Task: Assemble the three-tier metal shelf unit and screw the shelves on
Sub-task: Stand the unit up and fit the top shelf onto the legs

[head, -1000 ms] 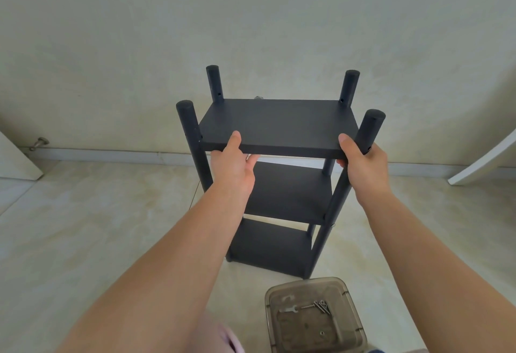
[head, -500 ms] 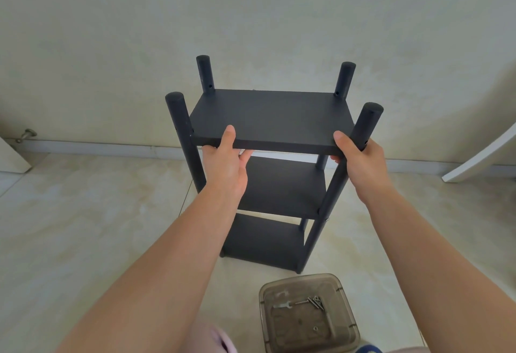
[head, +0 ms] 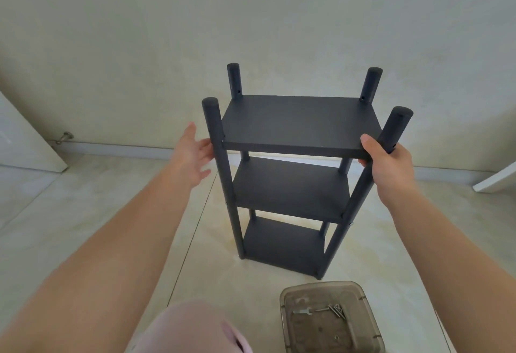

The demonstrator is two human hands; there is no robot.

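Shelving is standing upright on the pale marbled tile floor [head: 83, 227]: one dark grey three-tier metal shelf unit [head: 293, 179], near the cream wall [head: 251, 17]. Counting its parts, three flat rectangular shelves are sitting one above another, and four round dark posts are rising at the corners, each topped by a rounded cap. Small holes are showing in the two far posts just above the top shelf.

The right hand [head: 388, 163] is gripping the near right corner of the top shelf, thumb lying on top of the board, fingers curling underneath beside the near right post; its grip is clamped on the unit. The left hand [head: 195, 154] is hovering just left of the near left post, fingers spread and relaxed, its grip apart and holding nothing (whether the fingertips are touching the post cannot be told).

One translucent brownish plastic box [head: 329, 322] is sitting on the floor in front of the unit, carrying a few silver screws [head: 336, 310] and one small flat metal wrench [head: 303, 310]; the exact screw count is too small to read. No brand, label or writing is readable anywhere.

Pink fabric [head: 195, 330] is filling the bottom edge. Two white panels are leaning at the left and right edges, and one metal doorstop [head: 65, 137] is sticking out from the baseboard.
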